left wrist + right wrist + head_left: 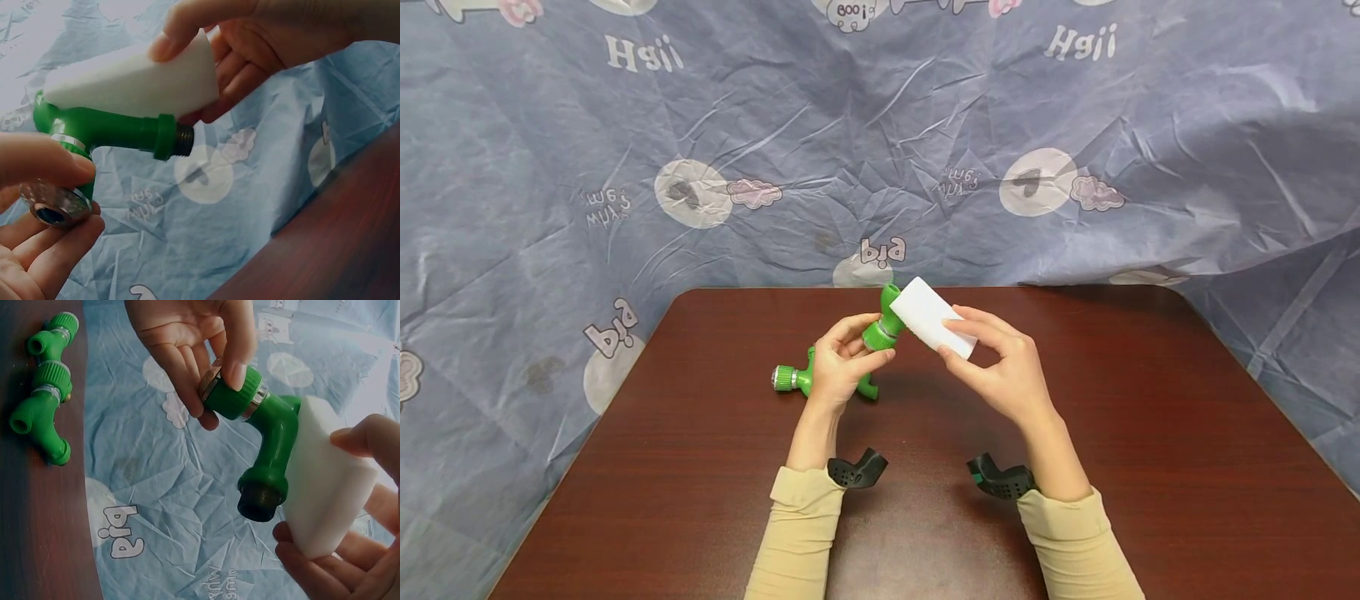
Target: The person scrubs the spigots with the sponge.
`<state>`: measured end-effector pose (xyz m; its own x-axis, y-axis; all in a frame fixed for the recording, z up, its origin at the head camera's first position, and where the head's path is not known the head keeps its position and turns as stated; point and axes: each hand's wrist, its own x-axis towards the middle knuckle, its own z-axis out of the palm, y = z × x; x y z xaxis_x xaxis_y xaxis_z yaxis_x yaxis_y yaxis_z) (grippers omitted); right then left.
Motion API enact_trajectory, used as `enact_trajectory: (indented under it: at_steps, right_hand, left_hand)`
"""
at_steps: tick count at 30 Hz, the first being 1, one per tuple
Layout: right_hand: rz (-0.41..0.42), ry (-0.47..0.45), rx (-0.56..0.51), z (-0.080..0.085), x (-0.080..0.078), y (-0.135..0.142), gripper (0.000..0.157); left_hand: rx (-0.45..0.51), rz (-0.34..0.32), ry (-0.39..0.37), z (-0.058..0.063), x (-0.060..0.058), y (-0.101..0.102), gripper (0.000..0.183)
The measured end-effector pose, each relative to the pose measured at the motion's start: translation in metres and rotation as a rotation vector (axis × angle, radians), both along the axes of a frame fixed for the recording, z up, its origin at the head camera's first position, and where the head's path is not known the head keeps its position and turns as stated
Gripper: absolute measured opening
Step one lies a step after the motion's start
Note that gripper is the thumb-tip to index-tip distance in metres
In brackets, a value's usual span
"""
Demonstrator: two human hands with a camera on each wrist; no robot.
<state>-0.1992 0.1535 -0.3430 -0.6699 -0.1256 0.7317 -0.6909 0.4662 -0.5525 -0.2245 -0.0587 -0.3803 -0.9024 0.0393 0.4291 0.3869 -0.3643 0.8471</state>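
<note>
The left hand (841, 362) pinches the tap (890, 298) by its knob (232, 395) above the table (925, 517), apparently to leave the body (278, 434) exposed. The right hand (1011, 371) pinches the sponge (927, 315) by one end against that body, presumably keeping its grip clear. Two other taps (42, 415) lie on the table.

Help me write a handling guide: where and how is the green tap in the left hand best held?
Probably by the ribbed collar of the green tap, from the person's left, in a thumb-and-finger pinch as the left hand does. Its round, grooved shape should resist slipping, and the white block occupies the opposite side.
</note>
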Motion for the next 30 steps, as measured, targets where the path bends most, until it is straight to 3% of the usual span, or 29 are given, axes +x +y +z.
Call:
enact_trajectory:
  at_steps: [5,8,12,17,20,23,30]
  right_hand:
    - [0.011,0.087,0.04,0.0,0.001,-0.005,0.03]
    - [-0.026,0.116,0.067,0.001,0.002,-0.007,0.028]
    - [-0.154,0.119,0.077,0.001,0.0,-0.003,0.028]
    - [-0.353,0.059,0.04,-0.001,-0.003,0.008,0.028]
    - [-0.417,0.034,-0.003,0.0,-0.003,0.011,0.029]
    - [-0.39,0.042,-0.04,0.002,0.0,0.008,0.03]
    - [-0.221,0.013,-0.008,0.003,0.004,-0.008,0.032]
  left_hand:
    - [-0.019,0.013,0.017,-0.002,-0.001,0.001,0.048]
    - [-0.001,0.027,0.026,-0.003,-0.001,0.002,0.047]
    - [0.037,0.054,0.03,-0.003,-0.002,0.002,0.047]
    - [0.041,0.066,0.035,-0.002,-0.001,0.002,0.049]
    - [0.025,0.062,0.042,-0.002,-0.001,0.002,0.051]
    - [0.015,0.058,0.049,-0.003,-0.001,0.003,0.05]
    - [0.027,0.061,0.054,-0.002,-0.002,0.004,0.05]
